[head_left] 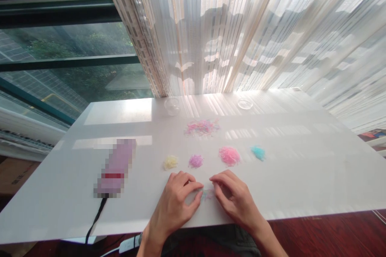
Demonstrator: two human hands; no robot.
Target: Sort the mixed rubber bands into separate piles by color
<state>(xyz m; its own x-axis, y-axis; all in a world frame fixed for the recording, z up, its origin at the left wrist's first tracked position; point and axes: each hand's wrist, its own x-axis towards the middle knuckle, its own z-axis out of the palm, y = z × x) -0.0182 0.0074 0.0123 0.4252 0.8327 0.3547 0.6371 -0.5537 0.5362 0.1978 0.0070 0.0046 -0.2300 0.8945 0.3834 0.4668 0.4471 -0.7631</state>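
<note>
A small pile of mixed pale strands (207,194) lies on the white table between my two hands. My left hand (180,198) is beside it on the left, thumb and forefinger curved with a gap between their tips. On the right, my right hand (234,194) has thumb and forefinger drawn together above the strands; whatever they hold is too small to make out. Just beyond the hands is a row of sorted piles: yellow strands (171,162), purple strands (196,161), pink strands (229,156) and turquoise strands (258,152). Farther back lies a larger mixed-colour heap (202,127).
Two clear round dishes (172,106) (245,104) stand at the back of the white table (301,168). A blurred purple object (116,168) with a black cord lies on the left. Striped curtains (211,28) hang behind the table, beside a window (75,40).
</note>
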